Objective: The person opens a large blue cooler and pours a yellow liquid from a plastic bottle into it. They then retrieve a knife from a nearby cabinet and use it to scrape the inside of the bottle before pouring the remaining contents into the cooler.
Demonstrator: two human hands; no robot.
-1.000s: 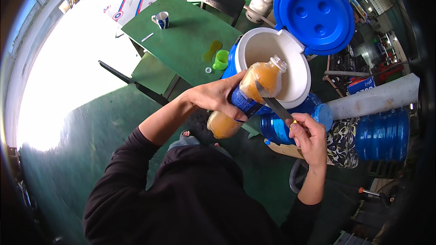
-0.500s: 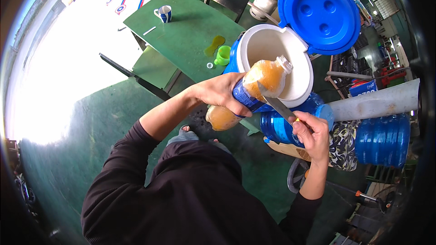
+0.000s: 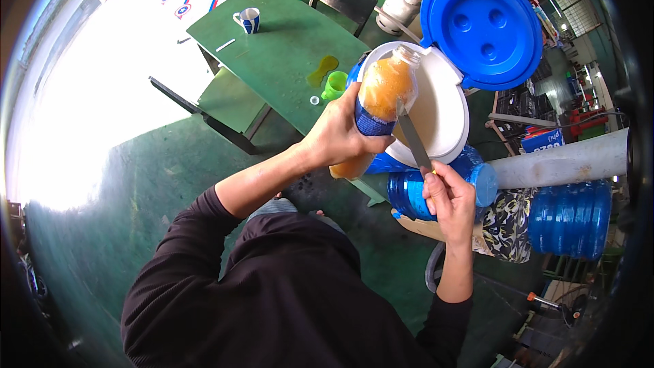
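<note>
My left hand (image 3: 344, 131) is wrapped round a clear plastic bottle (image 3: 388, 88) with orange contents and a blue label. The bottle is uncapped and tilted, its neck up and to the right over the rim of a cooler jug (image 3: 458, 105) with a white inside. In my right hand (image 3: 449, 197) is a knife (image 3: 414, 139), gripped by its handle, most of which my fingers hide. The blade's tip meets the bottle's side just above the label; whether it has gone through the wall I cannot tell. The jug's blue lid (image 3: 480, 27) stands open on its hinge.
A green table (image 3: 272, 48) bears a striped mug (image 3: 249, 20), a green cup (image 3: 334, 86), a small white cap (image 3: 314, 100) and a yellowish patch (image 3: 323, 70). Large blue water bottles (image 3: 571, 218) and a grey pipe (image 3: 562, 158) lie at right. A black-framed chair (image 3: 231, 102) stands left.
The bottle has turned more upright, its neck swinging up and left. My right hand has moved slightly left and down with the knife, whose tip stays at the bottle.
</note>
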